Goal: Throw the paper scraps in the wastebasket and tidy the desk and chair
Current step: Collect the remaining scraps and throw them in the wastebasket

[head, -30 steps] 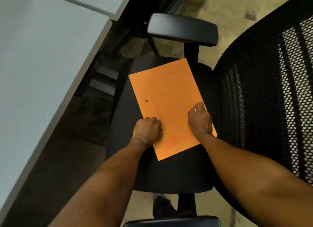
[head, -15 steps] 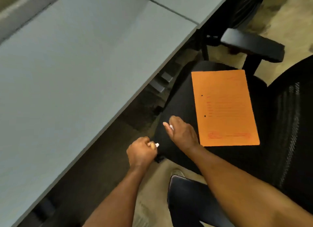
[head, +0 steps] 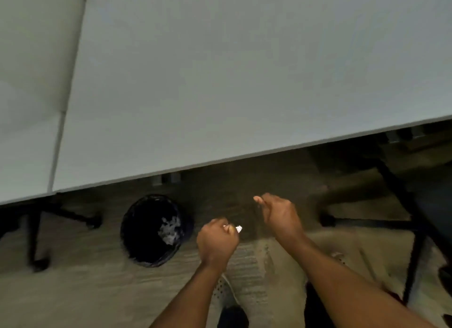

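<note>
My left hand (head: 216,242) is closed around a small white paper scrap (head: 238,228), whose tip sticks out past the fingers. It hovers just right of the black round wastebasket (head: 137,229), which stands on the floor under the desk edge and holds crumpled white paper (head: 170,229). My right hand (head: 278,216) is further right, loosely curled with the thumb out; I cannot see anything in it. The grey desk (head: 220,83) fills the upper view.
A black chair base and legs (head: 403,220) stand at the right. Black desk legs with feet (head: 36,232) sit at the left. Carpeted floor lies below. My shoe (head: 232,316) shows at the bottom edge.
Both hands left the orange folder on the chair seat and swung left with the view. The chair seat and folder are out of sight; the wastebasket has come into view.
</note>
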`<state>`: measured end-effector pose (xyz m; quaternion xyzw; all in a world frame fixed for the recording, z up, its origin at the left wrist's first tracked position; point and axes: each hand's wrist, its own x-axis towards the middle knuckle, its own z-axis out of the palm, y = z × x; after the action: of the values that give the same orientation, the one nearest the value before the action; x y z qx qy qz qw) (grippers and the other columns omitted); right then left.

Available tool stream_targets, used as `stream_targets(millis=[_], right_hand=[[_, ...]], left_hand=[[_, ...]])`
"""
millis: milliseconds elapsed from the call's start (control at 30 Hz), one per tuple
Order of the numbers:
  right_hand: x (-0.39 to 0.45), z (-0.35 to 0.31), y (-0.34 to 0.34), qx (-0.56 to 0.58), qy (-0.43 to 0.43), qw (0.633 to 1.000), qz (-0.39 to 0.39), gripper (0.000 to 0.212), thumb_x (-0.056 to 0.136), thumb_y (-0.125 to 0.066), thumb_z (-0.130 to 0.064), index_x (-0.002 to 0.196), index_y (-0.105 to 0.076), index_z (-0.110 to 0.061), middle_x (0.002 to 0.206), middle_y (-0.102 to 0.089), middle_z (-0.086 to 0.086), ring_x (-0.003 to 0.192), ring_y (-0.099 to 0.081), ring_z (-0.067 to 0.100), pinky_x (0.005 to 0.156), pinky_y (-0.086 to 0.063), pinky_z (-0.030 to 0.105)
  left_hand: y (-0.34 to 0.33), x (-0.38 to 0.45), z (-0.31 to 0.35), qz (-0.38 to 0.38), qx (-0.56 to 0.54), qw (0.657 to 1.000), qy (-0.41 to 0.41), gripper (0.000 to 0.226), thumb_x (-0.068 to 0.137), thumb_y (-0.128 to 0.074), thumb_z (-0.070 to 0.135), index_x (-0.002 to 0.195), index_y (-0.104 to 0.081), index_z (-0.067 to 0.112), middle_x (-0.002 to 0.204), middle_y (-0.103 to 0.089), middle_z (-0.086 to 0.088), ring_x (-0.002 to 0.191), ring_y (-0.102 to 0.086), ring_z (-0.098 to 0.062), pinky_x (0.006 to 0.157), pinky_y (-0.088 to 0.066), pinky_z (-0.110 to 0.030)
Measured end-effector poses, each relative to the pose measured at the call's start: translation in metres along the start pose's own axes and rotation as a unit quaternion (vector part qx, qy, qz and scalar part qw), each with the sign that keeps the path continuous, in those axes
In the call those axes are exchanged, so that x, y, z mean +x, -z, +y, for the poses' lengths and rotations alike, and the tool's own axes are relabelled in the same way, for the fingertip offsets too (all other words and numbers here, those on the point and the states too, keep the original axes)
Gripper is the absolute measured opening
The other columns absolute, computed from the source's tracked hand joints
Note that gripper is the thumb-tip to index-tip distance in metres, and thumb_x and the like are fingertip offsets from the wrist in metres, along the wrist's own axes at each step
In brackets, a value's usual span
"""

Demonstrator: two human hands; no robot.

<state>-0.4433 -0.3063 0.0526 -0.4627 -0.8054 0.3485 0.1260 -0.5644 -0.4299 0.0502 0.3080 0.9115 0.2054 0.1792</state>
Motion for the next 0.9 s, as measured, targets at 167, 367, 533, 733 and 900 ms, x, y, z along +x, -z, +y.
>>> stream_targets(millis=[167,367,533,733,900], right_hand=[[-0.004,-0.091,-0.135,0.069,0.007,0.995,-0.075,0.065,0.089,-0.031,-0.064,0.054,-0.055,-0.015,0.049,-0.055,-0.003,0.045,-0.052,0.013,0.046,-0.031,0.025],[-0.004,-0.165,-0.277,0.083,0.048,0.989,-0.110,0.072,0.094,-0.029,-0.060,0.040,-0.030,-0.013,0.037,-0.034,-0.001,0.038,-0.041,0.024,0.047,-0.021,0.032],[0.010,-0.175,-0.359,0.070,0.113,0.989,-0.064,0.065,0.099,-0.041,-0.048,0.044,-0.036,-0.015,0.039,-0.039,0.000,0.036,-0.039,0.018,0.046,-0.020,0.027],[0.024,-0.177,-0.422,0.014,0.113,0.959,-0.261,0.071,0.088,-0.019,-0.073,0.109,-0.062,-0.021,0.110,-0.066,0.004,0.103,-0.060,0.020,0.086,-0.047,0.037],[0.023,-0.161,-0.431,-0.143,0.149,0.907,-0.366,0.068,0.097,-0.010,-0.061,0.152,-0.022,-0.022,0.161,-0.018,0.005,0.148,-0.007,0.024,0.118,-0.010,0.047]], left_hand=[[0.045,0.012,-0.132,0.095,-0.051,0.990,0.089,0.020,0.065,-0.049,0.017,0.049,-0.049,0.006,0.049,-0.054,-0.013,0.047,-0.052,-0.036,0.043,-0.039,-0.038],[0.060,0.042,-0.265,0.171,-0.040,0.961,0.212,0.026,0.070,-0.044,0.020,0.050,-0.052,0.004,0.053,-0.058,-0.021,0.051,-0.055,-0.039,0.048,-0.038,-0.036],[0.045,0.081,-0.334,0.222,0.023,0.953,0.204,0.029,0.073,-0.045,0.022,0.065,-0.061,-0.001,0.064,-0.061,-0.024,0.055,-0.055,-0.040,0.050,-0.029,-0.031],[0.014,0.109,-0.375,0.168,-0.035,0.960,0.221,0.050,0.100,-0.028,0.043,0.107,-0.060,0.005,0.107,-0.064,-0.019,0.096,-0.059,-0.036,0.070,-0.041,-0.038],[-0.004,0.096,-0.399,-0.059,0.007,0.971,0.230,0.060,0.101,-0.008,0.047,0.154,-0.006,0.018,0.163,0.000,-0.002,0.148,0.004,-0.021,0.119,0.000,-0.044]])
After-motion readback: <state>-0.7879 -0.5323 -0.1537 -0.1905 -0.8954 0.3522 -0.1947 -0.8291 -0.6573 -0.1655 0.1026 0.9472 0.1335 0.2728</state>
